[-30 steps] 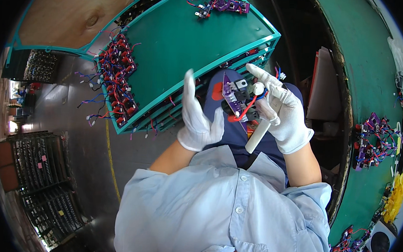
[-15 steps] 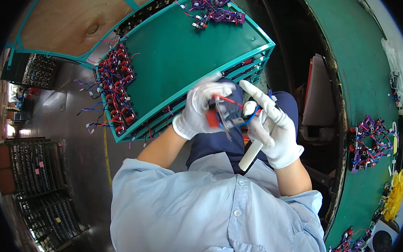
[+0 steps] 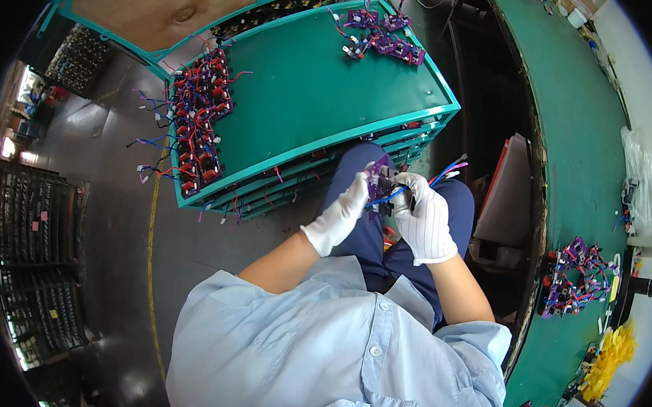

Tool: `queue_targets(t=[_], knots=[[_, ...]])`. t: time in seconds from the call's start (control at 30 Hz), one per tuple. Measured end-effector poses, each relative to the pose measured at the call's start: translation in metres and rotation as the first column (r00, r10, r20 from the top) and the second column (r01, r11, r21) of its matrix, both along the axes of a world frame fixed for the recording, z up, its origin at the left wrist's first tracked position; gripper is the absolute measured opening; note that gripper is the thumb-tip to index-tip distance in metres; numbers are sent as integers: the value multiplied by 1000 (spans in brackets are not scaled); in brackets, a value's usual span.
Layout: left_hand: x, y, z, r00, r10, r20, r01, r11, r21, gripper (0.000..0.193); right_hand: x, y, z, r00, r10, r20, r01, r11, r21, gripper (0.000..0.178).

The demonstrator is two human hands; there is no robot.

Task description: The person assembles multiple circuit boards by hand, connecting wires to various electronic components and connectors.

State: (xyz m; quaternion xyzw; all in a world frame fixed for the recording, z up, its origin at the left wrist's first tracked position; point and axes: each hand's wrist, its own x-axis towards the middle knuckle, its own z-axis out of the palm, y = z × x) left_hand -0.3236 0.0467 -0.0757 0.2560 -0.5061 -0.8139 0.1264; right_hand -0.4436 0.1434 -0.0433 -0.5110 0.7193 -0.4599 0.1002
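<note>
My left hand (image 3: pixel 342 216), in a white glove, grips the near left edge of a purple circuit board (image 3: pixel 376 183) held over my knees. Its dark components face the other hand. My right hand (image 3: pixel 423 223), gloved too, is closed with its fingertips at the board's right side, on the board's wires. A blue wire (image 3: pixel 386 200) runs from the board to those fingers. Blue, pink and white wire ends (image 3: pixel 450 171) stick out beyond the right hand. The right fingertips partly hide where the wires meet the board.
Ahead stands a green-topped rack (image 3: pixel 311 76), with red-capped boards (image 3: pixel 200 121) along its left edge and purple boards (image 3: pixel 385 37) at its far right corner. A green bench (image 3: pixel 567 173) on my right bears more wired boards (image 3: pixel 579 279). Shelving racks (image 3: pixel 41 223) stand at left.
The board has turned so its purple side shows. Both hands have drawn closer on it. A white stick-like handle seen at my right hand before is no longer visible. The view has shifted slightly.
</note>
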Motion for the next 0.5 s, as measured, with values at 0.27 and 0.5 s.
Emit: queue_targets(t=[0.27, 0.5], knots=[[-17, 6, -50, 975, 208, -83, -159, 905, 395, 45, 14, 0, 20, 972, 155, -179, -103, 958, 267, 35], [-5, -17, 20, 958, 210, -197, 33, 602, 798, 72, -12, 30, 35, 745, 114, 657, -11, 987, -159, 26]])
